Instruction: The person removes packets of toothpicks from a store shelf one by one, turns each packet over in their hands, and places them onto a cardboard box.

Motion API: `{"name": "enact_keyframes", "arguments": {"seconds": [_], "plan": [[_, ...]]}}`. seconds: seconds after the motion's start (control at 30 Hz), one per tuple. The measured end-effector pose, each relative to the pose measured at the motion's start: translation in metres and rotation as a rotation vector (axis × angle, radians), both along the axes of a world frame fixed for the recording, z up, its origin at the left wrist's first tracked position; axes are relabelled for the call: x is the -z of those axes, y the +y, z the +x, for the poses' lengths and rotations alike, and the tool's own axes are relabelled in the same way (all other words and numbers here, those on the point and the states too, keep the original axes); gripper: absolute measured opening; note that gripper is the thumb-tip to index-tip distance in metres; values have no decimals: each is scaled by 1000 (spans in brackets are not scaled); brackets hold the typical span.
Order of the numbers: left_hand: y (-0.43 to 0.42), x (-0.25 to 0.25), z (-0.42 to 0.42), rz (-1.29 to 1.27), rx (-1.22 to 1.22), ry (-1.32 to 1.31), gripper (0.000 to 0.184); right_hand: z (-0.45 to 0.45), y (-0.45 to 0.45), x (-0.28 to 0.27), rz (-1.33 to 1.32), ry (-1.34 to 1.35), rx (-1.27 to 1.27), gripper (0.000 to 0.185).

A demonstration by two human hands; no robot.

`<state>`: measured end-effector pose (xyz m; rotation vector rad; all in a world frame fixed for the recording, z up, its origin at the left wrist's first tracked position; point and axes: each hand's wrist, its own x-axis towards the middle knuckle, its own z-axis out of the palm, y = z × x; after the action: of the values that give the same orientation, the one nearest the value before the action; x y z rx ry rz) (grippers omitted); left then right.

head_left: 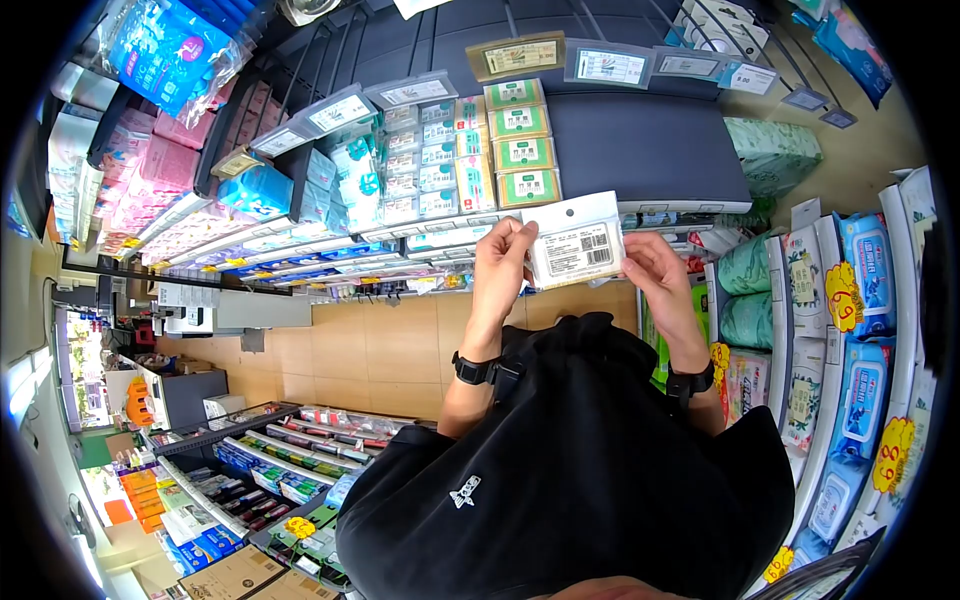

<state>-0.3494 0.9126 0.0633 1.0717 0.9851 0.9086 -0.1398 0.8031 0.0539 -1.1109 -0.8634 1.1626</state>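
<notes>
My left grip (503, 262) pinches a flat packet (574, 238) between thumb and fingers; my right grip (664, 282) holds its opposite edge, leaving the barcode label (580, 254) uncovered, facing me. Just beyond, green-labelled boxes (527, 153) sit in line on a shelf (645, 150), fronts showing.

Both forearms (466, 405) reach forward. Left hand (500, 262): thumb and fingers set in a pinch. Right hand (662, 275): opposite, apart from the left, fingers bent, thumb inward.

two hands (505, 265), one white packet (577, 243), two black wristbands (470, 370), four green-labelled boxes (525, 153), one black shirt (580, 460)
</notes>
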Motion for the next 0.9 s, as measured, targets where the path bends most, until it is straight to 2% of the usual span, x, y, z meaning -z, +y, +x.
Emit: {"name": "enact_keyframes", "arguments": {"seconds": [0.4,0.57,0.67,0.73,0.83,0.9], "plan": [[-3,-4,-3,5,66,27,22,-1,1,1,-20,54,46,22],[-9,-9,-3,41,95,-39,36,3,5,8,-49,134,128,24],[-7,-8,-7,-26,149,-110,41,6,7,11,-43,232,169,21],[-6,-16,-12,-71,348,-67,39,8,8,12,-24,239,137,20],[-10,-11,-11,-22,484,38,35,12,9,13,-56,191,19,19],[-13,-3,-7,-1,487,61,33,12,9,13,-90,153,-51,18]]}}
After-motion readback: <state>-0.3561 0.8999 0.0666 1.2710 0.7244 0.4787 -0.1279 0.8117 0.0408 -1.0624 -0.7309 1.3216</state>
